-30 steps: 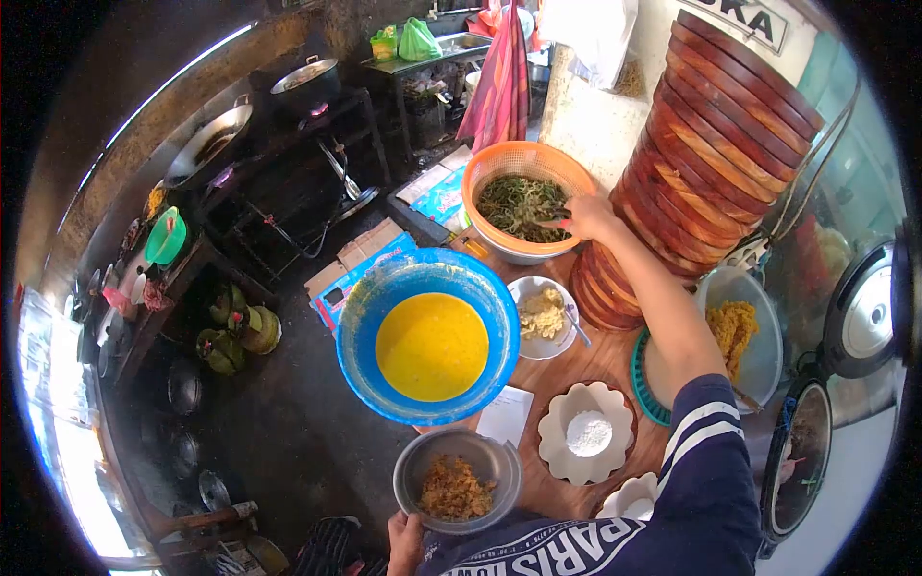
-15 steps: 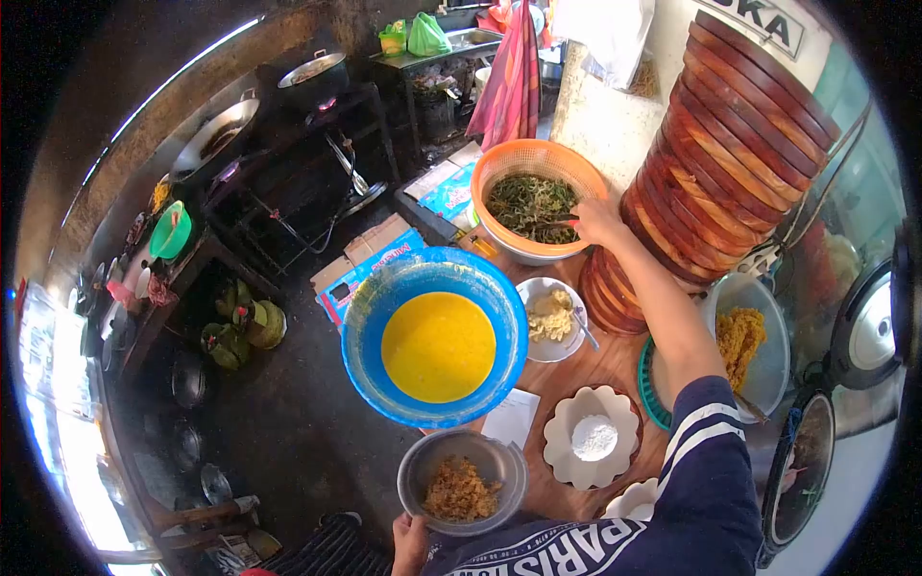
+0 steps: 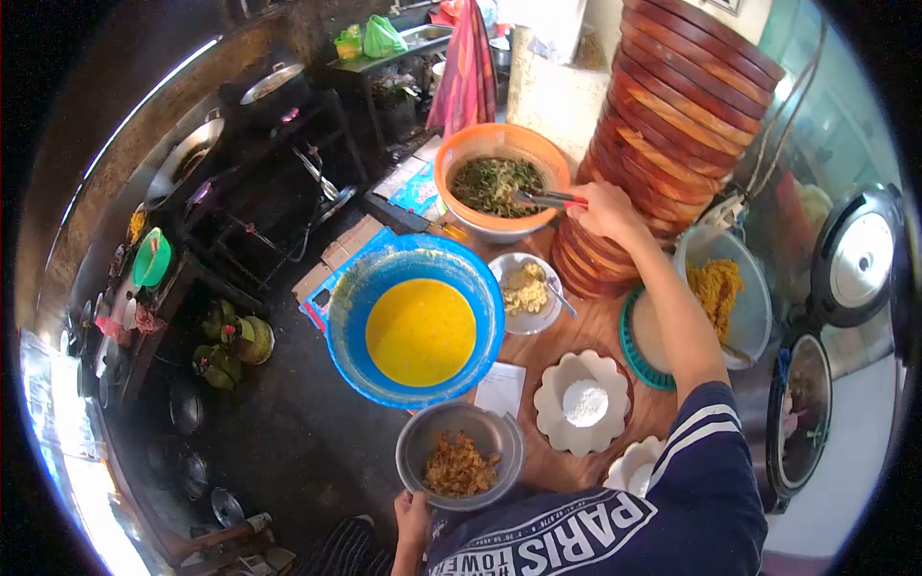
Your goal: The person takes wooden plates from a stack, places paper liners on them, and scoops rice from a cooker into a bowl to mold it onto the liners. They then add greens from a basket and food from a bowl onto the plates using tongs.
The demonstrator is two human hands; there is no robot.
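My right hand (image 3: pixel 607 209) is closed round the red-ended handles of metal tongs (image 3: pixel 547 200). The tongs' tips hang over the right side of shredded greens (image 3: pixel 492 182) in an orange colander (image 3: pixel 514 137). At the near table edge, my left hand (image 3: pixel 412 516) grips the rim of a grey bowl (image 3: pixel 411 444) from its lower left. Inside that bowl lies brown, crumbly cooked food (image 3: pixel 461 465). Between the two hands stand a blue basin (image 3: pixel 344 326) of yellow batter (image 3: pixel 421 331) and a white bowl (image 3: pixel 512 322) with pale yellow paste and a spoon.
Tall stacked wooden plates (image 3: pixel 663 125) rise beside my right forearm. A scalloped bowl (image 3: pixel 552 422) of white powder sits nearer me, with a teal-rimmed tray (image 3: pixel 639 360) under my arm. Further right is a tub (image 3: pixel 754 288) of yellow-orange food. Woks (image 3: pixel 187 158) stand on burners at left.
My right hand has lifted back from the greens, and more of the tongs shows. The whole view has shifted, moving the table things slightly left and up. My left hand keeps hold of the bowl.
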